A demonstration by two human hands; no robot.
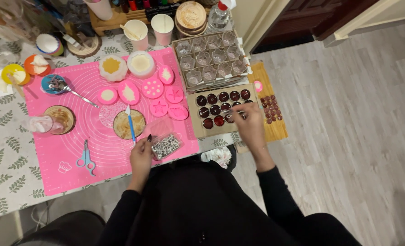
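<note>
— Where is your right hand (249, 122)?

— It reaches over the cardboard tray (201, 130) of dark round pieces (215, 110), fingers bent down onto the row nearest you. Whether they pinch one, you cannot tell; they blur.

— And your left hand (142, 157)?

— It rests at the near edge of the pink mat (66, 159), fingers curled against a clear packet of small silvery bits (166, 146), touching it.

— Around that?

— A blue-handled tool (130, 122) lies across a round wooden disc (129, 124) just beyond your left hand. Pink moulds (153, 88) sit farther out, and blue scissors (86, 158) lie well to the left.
</note>
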